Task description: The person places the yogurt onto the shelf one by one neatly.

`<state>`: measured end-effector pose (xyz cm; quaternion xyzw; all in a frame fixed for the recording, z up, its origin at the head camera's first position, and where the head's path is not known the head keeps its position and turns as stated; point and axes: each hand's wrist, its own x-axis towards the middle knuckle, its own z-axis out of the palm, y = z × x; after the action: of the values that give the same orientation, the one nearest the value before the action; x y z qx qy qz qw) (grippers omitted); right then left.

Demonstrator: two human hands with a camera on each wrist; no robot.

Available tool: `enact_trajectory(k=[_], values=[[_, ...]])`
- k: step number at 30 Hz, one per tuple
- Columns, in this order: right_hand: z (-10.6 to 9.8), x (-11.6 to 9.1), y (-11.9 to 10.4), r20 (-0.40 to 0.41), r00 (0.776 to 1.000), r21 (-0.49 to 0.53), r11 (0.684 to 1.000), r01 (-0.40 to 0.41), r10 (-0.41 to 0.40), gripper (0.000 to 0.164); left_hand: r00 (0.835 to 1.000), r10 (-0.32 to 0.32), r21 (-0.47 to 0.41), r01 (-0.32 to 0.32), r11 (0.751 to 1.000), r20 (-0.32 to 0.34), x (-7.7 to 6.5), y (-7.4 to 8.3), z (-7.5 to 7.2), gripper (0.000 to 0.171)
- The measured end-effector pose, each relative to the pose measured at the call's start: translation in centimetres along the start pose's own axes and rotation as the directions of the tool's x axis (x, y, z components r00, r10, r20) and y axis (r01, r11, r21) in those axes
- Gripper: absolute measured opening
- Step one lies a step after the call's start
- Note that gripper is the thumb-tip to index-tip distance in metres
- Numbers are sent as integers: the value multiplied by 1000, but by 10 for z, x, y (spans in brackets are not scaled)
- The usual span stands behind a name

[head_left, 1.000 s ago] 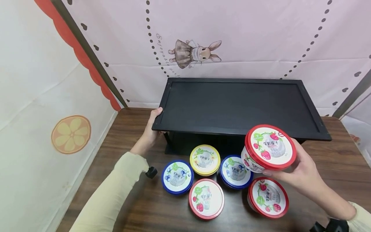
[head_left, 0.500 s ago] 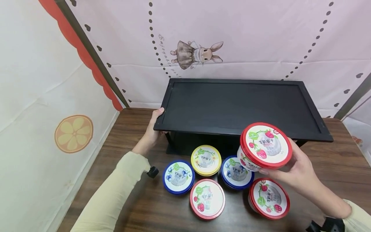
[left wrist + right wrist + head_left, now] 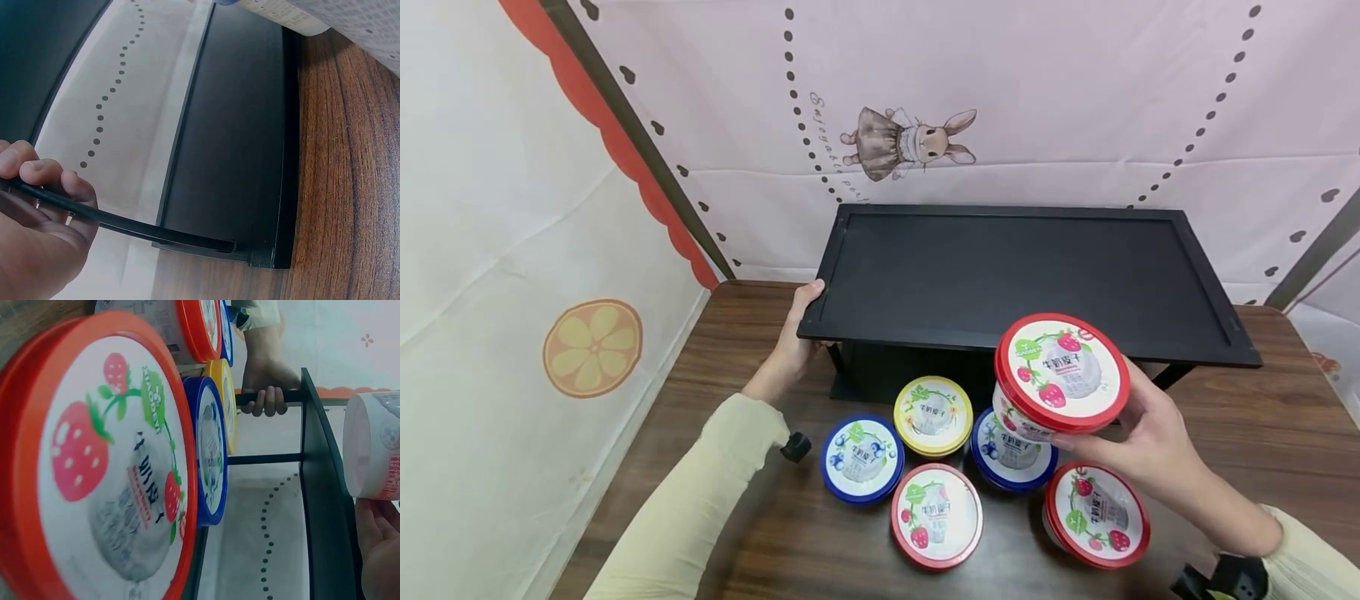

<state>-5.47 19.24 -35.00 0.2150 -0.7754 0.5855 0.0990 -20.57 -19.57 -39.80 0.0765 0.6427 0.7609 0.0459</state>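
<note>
My left hand (image 3: 793,333) grips the left side of a black two-level rack (image 3: 1015,267); in the left wrist view its fingers curl round the slim black side bar (image 3: 144,230). Raised in my right hand (image 3: 1161,437) is a round tub (image 3: 1063,371) with a red lid and strawberry print. It overlaps the front edge of the rack's upper board in the head view, lid tilted toward me. Beneath it, a blue-lidded tub (image 3: 1013,457) is partly covered. Thumb and fingers hold the raised tub by its side; the right wrist view shows its pale base (image 3: 365,450).
On the wooden table (image 3: 760,525) stand more tubs: a yellow-lidded one (image 3: 932,417), another blue-lidded one (image 3: 861,458), and two red-lidded ones, the front middle tub (image 3: 936,517) and the right tub (image 3: 1097,517). Printed cloth (image 3: 1075,92) hangs behind the rack.
My right hand has carried the red-lidded tub to the left and slightly up along the rack's front edge. My left hand keeps its grip on the rack.
</note>
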Motion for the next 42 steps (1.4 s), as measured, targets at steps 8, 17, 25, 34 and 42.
enact_trajectory(k=[8,17,25,34,42], values=[[8,8,-6,14,1000,-30,999,25,-25,84,1000,-8,11,8,1000,0,-1,0,-1,46],[15,16,-6,31,995,-6,996,90,-90,80,1000,-9,9,8,1000,5,0,1,1,47],[17,28,-10,53,992,47,993,110,-112,73,1000,11,-6,-11,1000,12,0,2,0,47],[25,36,-15,24,995,75,992,97,-99,71,999,22,4,-22,1000,31,1,2,-2,47],[30,44,-21,52,998,68,997,36,-40,76,1000,6,4,-6,1000,26,2,0,-2,48]])
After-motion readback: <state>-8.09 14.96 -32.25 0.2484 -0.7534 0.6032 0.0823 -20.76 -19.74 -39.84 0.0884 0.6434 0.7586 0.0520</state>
